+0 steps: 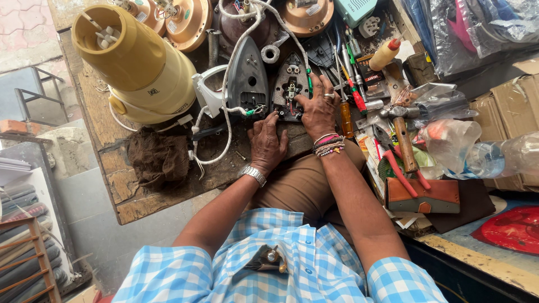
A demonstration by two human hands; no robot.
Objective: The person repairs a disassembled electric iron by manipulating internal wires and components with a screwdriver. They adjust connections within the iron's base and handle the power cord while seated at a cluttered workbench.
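Observation:
An opened clothes iron lies in two parts on a worn wooden bench (140,196): the grey shell (247,76) on the left and the dark soleplate with exposed wiring (290,84) on the right. My right hand (320,109) rests on the soleplate's near right edge, fingers spread, a ring on one finger. My left hand (266,143) lies flat on the bench just below the soleplate, its fingertips touching the near edge. Neither hand holds a tool. A white cord (227,84) runs from the top of the bench down past the shell.
A cream mixer-grinder base (143,70) stands at the left, a brown rag (159,157) below it. Screwdrivers (353,92), a hammer (403,140), red-handled pliers (401,174) and a brown pouch (424,196) crowd the right. A plastic bottle (488,157) and cardboard boxes (505,106) lie further right.

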